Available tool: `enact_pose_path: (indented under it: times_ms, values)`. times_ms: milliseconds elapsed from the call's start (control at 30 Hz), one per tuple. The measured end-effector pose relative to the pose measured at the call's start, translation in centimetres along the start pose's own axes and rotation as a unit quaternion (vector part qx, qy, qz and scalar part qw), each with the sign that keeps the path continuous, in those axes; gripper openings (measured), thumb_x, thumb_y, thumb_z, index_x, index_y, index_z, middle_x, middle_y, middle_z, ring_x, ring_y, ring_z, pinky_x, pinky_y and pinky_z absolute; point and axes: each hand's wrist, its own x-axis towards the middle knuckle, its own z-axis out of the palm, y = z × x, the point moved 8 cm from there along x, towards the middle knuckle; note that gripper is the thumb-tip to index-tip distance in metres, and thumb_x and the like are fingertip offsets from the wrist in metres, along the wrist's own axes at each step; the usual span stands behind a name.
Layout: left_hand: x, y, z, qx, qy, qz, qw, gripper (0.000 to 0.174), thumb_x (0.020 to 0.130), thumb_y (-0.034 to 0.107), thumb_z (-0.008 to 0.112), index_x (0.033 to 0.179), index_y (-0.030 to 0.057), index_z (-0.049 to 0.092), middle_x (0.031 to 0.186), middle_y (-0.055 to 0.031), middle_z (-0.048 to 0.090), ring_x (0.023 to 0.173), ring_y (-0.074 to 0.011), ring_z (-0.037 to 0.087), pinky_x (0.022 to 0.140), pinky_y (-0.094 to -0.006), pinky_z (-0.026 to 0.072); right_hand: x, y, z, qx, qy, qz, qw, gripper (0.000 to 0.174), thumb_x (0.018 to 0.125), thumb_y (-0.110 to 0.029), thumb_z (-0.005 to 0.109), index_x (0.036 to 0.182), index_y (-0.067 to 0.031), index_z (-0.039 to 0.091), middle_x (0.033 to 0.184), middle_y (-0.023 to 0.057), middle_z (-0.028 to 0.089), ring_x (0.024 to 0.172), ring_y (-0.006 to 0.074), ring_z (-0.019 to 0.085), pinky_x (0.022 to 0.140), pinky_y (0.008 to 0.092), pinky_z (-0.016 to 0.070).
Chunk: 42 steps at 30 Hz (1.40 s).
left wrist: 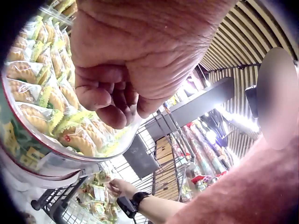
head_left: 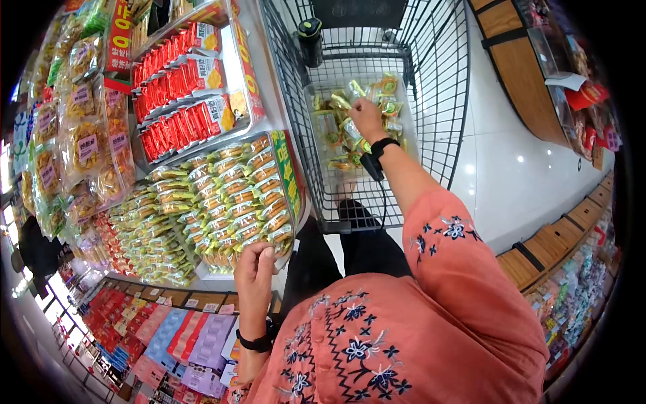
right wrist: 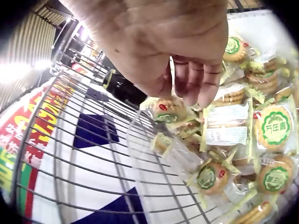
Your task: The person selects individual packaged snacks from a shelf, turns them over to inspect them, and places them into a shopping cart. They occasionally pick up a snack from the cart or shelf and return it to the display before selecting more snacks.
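In the head view my right hand (head_left: 367,121) is over a clear tray of wrapped round cookies (head_left: 343,165) inside a shopping cart. The right wrist view has its fingers bent, tips right at a cookie packet with a red mark (right wrist: 168,109); I cannot tell whether they pinch it. More packets with green round labels (right wrist: 273,126) lie loosely beside it. My left hand (head_left: 256,269) hovers at the near corner of a display bin packed with rows of wrapped cookies (head_left: 235,195). Its fingers hang loosely curled and hold nothing, close to the packets (left wrist: 77,137) in the left wrist view.
The wire cart (head_left: 437,114) stands right against the display, with a dark bottle-shaped object (head_left: 310,42) in its far left corner. Red snack packets (head_left: 178,87) fill a bin farther left. Wooden shelving (head_left: 521,74) lines the right, across a glossy floor (head_left: 491,161).
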Motion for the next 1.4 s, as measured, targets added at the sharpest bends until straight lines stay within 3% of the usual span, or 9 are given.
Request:
enact_pose_path:
  times_ms: [67,233,333,533,633,1000,1133,1167,1400]
  values:
    - [0.0,1.2,0.3,0.004,-0.005,0.029,1.0,0.016,0.105,0.016,0.059,0.108,0.0012,0.064,0.081,0.0007,0.059,0.067,-0.0054,0.053,0.059,-0.0217,0.041,-0.9,-1.7,-1.2,0.021,0.044,-0.066,0.997,0.017,0.086,-0.016,0.067,0.095,-0.0019,0.065,0.087,0.0182,0.069,0.083,0.0377,0.067,0.074,0.0454,0.0521]
    - [1.0,4.2,-0.3,-0.008,-0.014,0.104,0.994,0.015,0.104,0.014,0.061,0.108,0.0,0.065,0.084,-0.0003,0.062,0.068,-0.0064,0.055,0.061,-0.0222,0.046,-5.1,-8.6,-7.4,0.166,-0.072,0.004,0.983,0.017,0.09,-0.018,0.064,0.09,-0.0028,0.057,0.083,0.002,0.059,0.076,0.0129,0.06,0.068,0.0322,0.0506]
    - [1.9,7.1,-0.3,-0.016,-0.028,0.164,0.986,0.015,0.104,0.013,0.06,0.109,0.0,0.065,0.084,-0.0006,0.062,0.069,-0.0065,0.056,0.062,-0.0221,0.0467,-9.3,-14.6,-9.4,0.326,-0.151,0.044,0.932,0.012,0.093,-0.016,0.06,0.091,-0.0049,0.055,0.083,-0.0011,0.055,0.075,0.01,0.058,0.066,0.029,0.0528]
    - [2.5,11.3,0.9,-0.062,-0.135,0.208,0.967,0.033,0.107,0.022,0.057,0.13,-0.0004,0.057,0.114,-0.0077,0.064,0.08,-0.0099,0.064,0.062,-0.0227,0.0481,-19.0,-27.3,-10.4,0.315,-0.247,-0.017,0.916,0.012,0.096,-0.016,0.058,0.1,-0.0057,0.053,0.088,0.0007,0.059,0.075,0.0069,0.059,0.068,0.0243,0.0518]
    - [1.9,10.9,0.0,-0.075,-0.207,0.201,0.955,0.03,0.106,0.024,0.058,0.126,0.0007,0.06,0.102,-0.003,0.065,0.079,-0.0095,0.064,0.061,-0.0227,0.049,-22.4,-31.3,-9.2,0.296,-0.265,-0.058,0.916,0.013,0.097,-0.016,0.06,0.101,-0.0045,0.054,0.089,-0.001,0.058,0.076,0.0048,0.056,0.067,0.0228,0.0474]
    - [4.4,4.5,-7.2,-0.235,-0.211,0.156,0.936,0.017,0.106,0.02,0.058,0.108,0.0038,0.056,0.092,-0.0056,0.067,0.078,-0.0132,0.067,0.064,-0.0281,0.055,-30.0,-32.8,0.0,0.389,-0.225,0.025,0.893,0.038,0.1,-0.025,0.066,0.126,0.0007,0.057,0.11,0.0068,0.067,0.09,0.009,0.066,0.067,0.0241,0.0543]
    - [5.0,3.2,-8.5,-0.208,-0.203,0.168,0.942,0.018,0.108,0.021,0.055,0.107,0.0038,0.053,0.091,-0.0058,0.065,0.078,-0.0124,0.067,0.061,-0.0262,0.0536,-30.4,-32.4,1.8,0.333,-0.191,0.041,0.922,0.032,0.1,-0.022,0.065,0.123,-0.0006,0.058,0.105,0.004,0.068,0.085,0.0088,0.064,0.068,0.026,0.0579]
    - [4.9,3.1,-8.9,-0.201,-0.188,0.185,0.944,0.017,0.108,0.02,0.054,0.106,0.0032,0.053,0.091,-0.0056,0.064,0.078,-0.0119,0.067,0.06,-0.0252,0.0527,-30.2,-32.5,2.2,0.322,-0.174,0.024,0.93,0.04,0.097,-0.022,0.067,0.126,0.0025,0.054,0.096,0.0081,0.07,0.068,0.0115,0.067,0.06,0.0249,0.0553]
    - [3.8,3.2,-11.1,-0.095,-0.079,0.269,0.955,0.018,0.108,0.021,0.054,0.106,0.003,0.054,0.083,-0.0037,0.063,0.071,-0.0088,0.063,0.056,-0.0233,0.0484,-30.3,-33.7,2.9,0.285,-0.177,0.025,0.942,0.04,0.097,-0.023,0.067,0.125,0.0029,0.054,0.09,0.0077,0.068,0.069,0.0102,0.066,0.057,0.0258,0.0551]
